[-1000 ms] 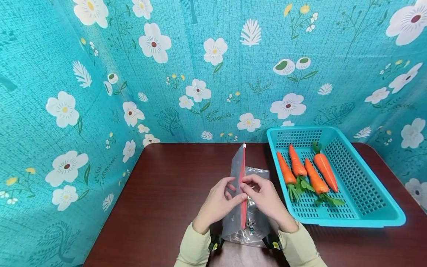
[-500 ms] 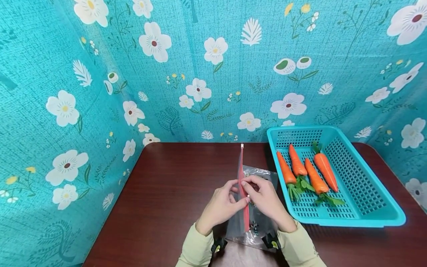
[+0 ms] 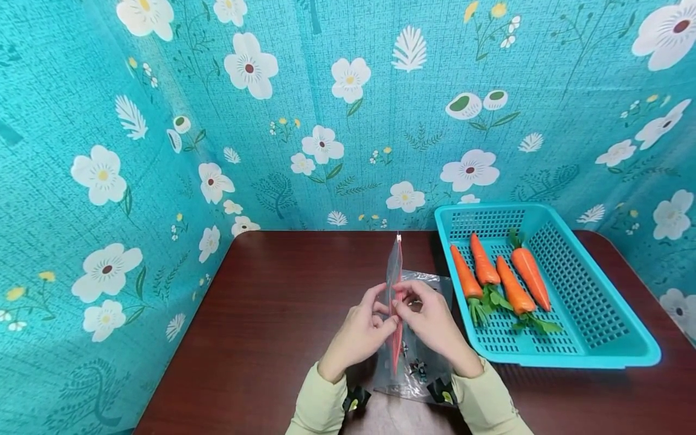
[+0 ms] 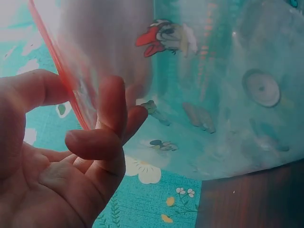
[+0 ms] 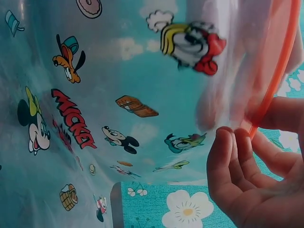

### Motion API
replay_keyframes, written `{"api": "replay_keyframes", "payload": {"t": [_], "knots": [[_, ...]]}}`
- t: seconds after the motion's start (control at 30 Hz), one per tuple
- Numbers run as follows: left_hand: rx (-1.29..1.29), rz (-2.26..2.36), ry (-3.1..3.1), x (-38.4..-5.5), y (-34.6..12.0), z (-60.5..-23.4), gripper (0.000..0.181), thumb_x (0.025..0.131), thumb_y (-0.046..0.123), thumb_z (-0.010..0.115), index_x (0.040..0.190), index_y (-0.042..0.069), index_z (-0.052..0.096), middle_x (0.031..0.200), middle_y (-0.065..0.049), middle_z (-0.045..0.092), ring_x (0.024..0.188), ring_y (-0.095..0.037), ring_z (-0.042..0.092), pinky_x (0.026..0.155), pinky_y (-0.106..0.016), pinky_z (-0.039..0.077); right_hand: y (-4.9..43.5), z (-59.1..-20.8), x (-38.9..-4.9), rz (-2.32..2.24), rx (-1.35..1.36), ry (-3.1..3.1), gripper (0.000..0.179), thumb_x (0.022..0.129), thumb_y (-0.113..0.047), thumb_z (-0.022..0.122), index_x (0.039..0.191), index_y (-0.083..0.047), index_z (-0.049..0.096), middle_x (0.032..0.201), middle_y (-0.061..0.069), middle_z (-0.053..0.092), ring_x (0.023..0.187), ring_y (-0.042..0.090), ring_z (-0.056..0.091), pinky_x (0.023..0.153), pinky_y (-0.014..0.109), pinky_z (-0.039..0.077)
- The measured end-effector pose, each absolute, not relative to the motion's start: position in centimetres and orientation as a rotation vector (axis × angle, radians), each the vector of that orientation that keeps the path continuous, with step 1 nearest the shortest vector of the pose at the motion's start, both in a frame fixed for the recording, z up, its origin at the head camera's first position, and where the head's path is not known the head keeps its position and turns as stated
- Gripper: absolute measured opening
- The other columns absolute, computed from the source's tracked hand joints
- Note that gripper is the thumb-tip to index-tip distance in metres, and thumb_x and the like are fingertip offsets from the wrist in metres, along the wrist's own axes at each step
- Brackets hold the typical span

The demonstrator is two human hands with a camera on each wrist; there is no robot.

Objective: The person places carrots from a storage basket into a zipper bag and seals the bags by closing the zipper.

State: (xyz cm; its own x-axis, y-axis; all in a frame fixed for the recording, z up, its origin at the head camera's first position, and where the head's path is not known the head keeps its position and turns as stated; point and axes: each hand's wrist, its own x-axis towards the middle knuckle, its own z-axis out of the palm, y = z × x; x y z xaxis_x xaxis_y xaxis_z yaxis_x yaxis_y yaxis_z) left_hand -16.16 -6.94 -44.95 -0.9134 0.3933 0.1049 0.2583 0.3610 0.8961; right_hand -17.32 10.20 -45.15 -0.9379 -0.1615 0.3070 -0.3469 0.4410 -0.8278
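A clear plastic zipper bag (image 3: 391, 383) stands partly upright between the hands, its red zip edge (image 3: 399, 347) running away from the body. A small white slider (image 3: 399, 238) sits at the far end of that edge. From the left, my left hand (image 3: 353, 338) pinches the bag near the zip, thumb at the red strip (image 4: 59, 61) and fingers curled against the plastic. My right hand (image 3: 435, 323) holds the same edge from the right with thumb and fingertips. Cartoon prints (image 5: 183, 45) cover the bag's wall in the right wrist view.
Right of the hands, a turquoise basket (image 3: 589, 360) holds several carrots (image 3: 531, 278) with green tops. The dark wooden table (image 3: 272, 302) extends to the left. A teal floral cloth (image 3: 304, 78) hangs behind and at the left.
Both hands stay on the zip edge. The far end of the bag has swayed slightly left, then back right. My left thumb has drawn back a little from the right thumb.
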Motion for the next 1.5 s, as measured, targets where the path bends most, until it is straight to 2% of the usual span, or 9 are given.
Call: {"api": "replay_keyframes", "payload": {"t": [0.1, 0.2, 0.37, 0.53, 0.6, 0.77, 0.93, 1.13, 1.5], "knots": [[0.608, 1.604, 2.510, -16.1, -6.9, -45.0, 0.065, 0.091, 0.011, 0.057, 0.148, 0.011, 0.026, 0.102, -0.008, 0.067, 0.056, -0.008, 0.060, 0.052, -0.020, 0.047, 10.3, -45.4, -17.3, 1.452, 0.489, -2.484, 0.026, 0.084, -0.002, 0.068, 0.110, -0.004, 0.065, 0.091, 0.002, 0.061, 0.078, 0.009, 0.056, 0.066, 0.022, 0.054], [0.623, 1.585, 2.589, -16.1, -6.8, -45.0, 0.066, 0.090, 0.008, 0.055, 0.149, 0.015, 0.026, 0.093, -0.006, 0.066, 0.053, -0.001, 0.056, 0.051, -0.019, 0.047, 10.4, -45.5, -17.2, 1.384, 0.537, -2.462, 0.025, 0.082, 0.000, 0.069, 0.106, -0.006, 0.066, 0.088, 0.000, 0.059, 0.072, 0.006, 0.054, 0.062, 0.021, 0.051], [0.649, 1.533, 2.748, -16.1, -6.7, -44.9, 0.060, 0.087, 0.006, 0.057, 0.143, 0.017, 0.038, 0.074, 0.002, 0.058, 0.048, 0.002, 0.044, 0.046, -0.017, 0.041, 10.4, -45.2, -17.1, 1.301, 0.570, -2.444, 0.025, 0.079, 0.003, 0.069, 0.100, -0.010, 0.068, 0.082, -0.003, 0.056, 0.063, 0.003, 0.048, 0.055, 0.020, 0.045], [0.692, 1.426, 2.943, -16.1, -6.5, -45.2, 0.043, 0.083, 0.002, 0.055, 0.124, 0.013, 0.052, 0.067, 0.007, 0.047, 0.051, 0.000, 0.040, 0.047, -0.014, 0.035, 10.3, -44.9, -16.8, 1.261, 0.544, -2.434, 0.020, 0.078, 0.002, 0.070, 0.092, -0.011, 0.067, 0.078, -0.003, 0.056, 0.062, 0.001, 0.048, 0.054, 0.019, 0.044], [0.708, 1.340, 3.046, -16.0, -6.5, -45.4, 0.034, 0.082, 0.001, 0.054, 0.113, 0.012, 0.057, 0.066, 0.006, 0.047, 0.056, -0.003, 0.043, 0.052, -0.015, 0.037, 10.3, -44.7, -16.8, 1.240, 0.506, -2.439, 0.017, 0.077, 0.001, 0.070, 0.088, -0.012, 0.066, 0.075, -0.004, 0.056, 0.061, 0.002, 0.048, 0.054, 0.019, 0.043], [0.639, 1.149, 3.176, -15.8, -6.7, -45.3, 0.019, 0.086, 0.007, 0.051, 0.094, 0.014, 0.066, 0.079, 0.004, 0.062, 0.069, -0.011, 0.056, 0.063, -0.022, 0.046, 10.5, -44.4, -16.8, 1.209, 0.405, -2.468, 0.016, 0.076, 0.000, 0.069, 0.083, -0.014, 0.064, 0.073, -0.005, 0.057, 0.062, 0.004, 0.049, 0.056, 0.020, 0.044], [0.546, 1.000, 3.191, -15.6, -7.1, -44.8, 0.023, 0.090, 0.013, 0.049, 0.096, 0.018, 0.070, 0.084, 0.004, 0.065, 0.070, -0.016, 0.062, 0.062, -0.029, 0.050, 10.9, -44.2, -16.7, 1.179, 0.371, -2.478, 0.014, 0.077, -0.001, 0.066, 0.084, -0.013, 0.064, 0.073, -0.005, 0.055, 0.062, 0.006, 0.048, 0.056, 0.021, 0.045], [0.561, 0.970, 3.213, -15.6, -7.6, -44.4, 0.025, 0.088, 0.017, 0.049, 0.093, 0.017, 0.074, 0.086, 0.007, 0.065, 0.078, -0.017, 0.067, 0.067, -0.032, 0.053, 11.6, -44.2, -16.9, 1.152, 0.369, -2.451, 0.016, 0.076, 0.003, 0.063, 0.084, -0.011, 0.067, 0.076, -0.003, 0.058, 0.063, 0.005, 0.050, 0.057, 0.021, 0.045], [0.734, 0.947, 3.190, -15.8, -9.1, -44.2, 0.029, 0.085, 0.010, 0.049, 0.095, 0.016, 0.075, 0.085, 0.010, 0.062, 0.071, -0.008, 0.059, 0.063, -0.024, 0.048, 13.1, -43.0, -16.4, 1.066, 0.304, -2.534, 0.018, 0.080, 0.004, 0.061, 0.091, -0.008, 0.069, 0.093, 0.006, 0.063, 0.066, 0.011, 0.049, 0.059, 0.025, 0.042]]}}
